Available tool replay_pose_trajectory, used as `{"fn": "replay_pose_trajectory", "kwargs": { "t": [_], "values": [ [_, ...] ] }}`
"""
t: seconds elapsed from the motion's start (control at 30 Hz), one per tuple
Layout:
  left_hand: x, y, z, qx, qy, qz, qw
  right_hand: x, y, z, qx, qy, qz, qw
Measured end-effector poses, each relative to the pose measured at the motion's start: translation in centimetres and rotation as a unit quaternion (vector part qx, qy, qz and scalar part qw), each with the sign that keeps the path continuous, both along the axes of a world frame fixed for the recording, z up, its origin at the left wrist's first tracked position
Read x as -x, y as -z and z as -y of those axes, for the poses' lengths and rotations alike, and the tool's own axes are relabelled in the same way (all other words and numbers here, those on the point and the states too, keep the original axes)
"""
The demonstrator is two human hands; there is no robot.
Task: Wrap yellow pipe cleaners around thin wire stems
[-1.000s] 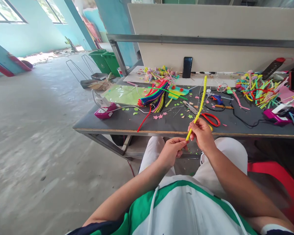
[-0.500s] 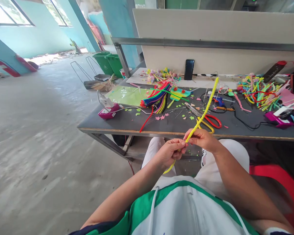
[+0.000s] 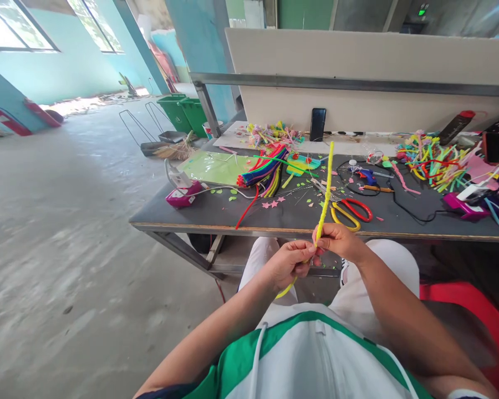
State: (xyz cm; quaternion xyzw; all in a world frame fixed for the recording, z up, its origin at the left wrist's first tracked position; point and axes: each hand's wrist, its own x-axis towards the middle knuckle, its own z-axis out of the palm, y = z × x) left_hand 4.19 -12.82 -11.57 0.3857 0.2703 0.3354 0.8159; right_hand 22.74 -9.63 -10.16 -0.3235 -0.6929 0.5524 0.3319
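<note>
A yellow fuzzy stem (image 3: 326, 191) rises nearly upright from between my hands, just in front of the table's edge. My left hand (image 3: 294, 262) is closed on its lower part, and a loose yellow end hangs below the palm. Fingers of my right hand (image 3: 340, 241) pinch the stem where it looks twisted, right beside the left fingertips. Behind the stem, scissors with red and yellow handles (image 3: 346, 215) lie on the table. A bundle of coloured stems (image 3: 266, 169) rests farther left.
The dark table (image 3: 199, 217) also bears a purple power strip (image 3: 185, 194), a blue glue gun (image 3: 366, 176), a phone (image 3: 317, 124), foam scraps and a heap of coloured stems (image 3: 434, 159). A red stool (image 3: 466, 302) stands at the right.
The yellow stem has swung from leaning right to nearly upright. Both hands keep their grip close together, and the view has shifted slightly.
</note>
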Motion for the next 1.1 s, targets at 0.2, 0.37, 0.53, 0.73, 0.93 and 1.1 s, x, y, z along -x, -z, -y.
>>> {"fn": "replay_pose_trajectory", "kwargs": {
  "t": [0.2,0.37,0.53,0.73,0.93,1.1],
  "values": [
    [0.37,-0.03,0.08,-0.062,-0.063,-0.05,0.995,0.06,-0.26,0.01,-0.049,0.049,0.03,0.997],
    [0.86,-0.1,0.01,-0.097,-0.087,-0.079,0.988,0.17,-0.15,0.1,0.02,0.042,-0.02,0.999],
    [0.83,-0.58,0.07,-0.082,-0.098,-0.068,0.989,0.19,0.02,0.06,0.032,0.044,-0.034,0.998],
    [0.66,-0.54,0.2,-0.079,-0.124,-0.079,0.986,0.03,0.21,-0.01,0.024,0.035,-0.049,0.998],
    [0.79,-0.52,0.34,-0.066,-0.124,-0.077,0.987,0.02,0.34,0.05,0.021,0.031,-0.051,0.998],
    [0.72,-0.75,0.43,-0.078,-0.106,-0.098,0.986,0.02,0.32,0.1,0.036,0.026,-0.062,0.997]
  ]
}}
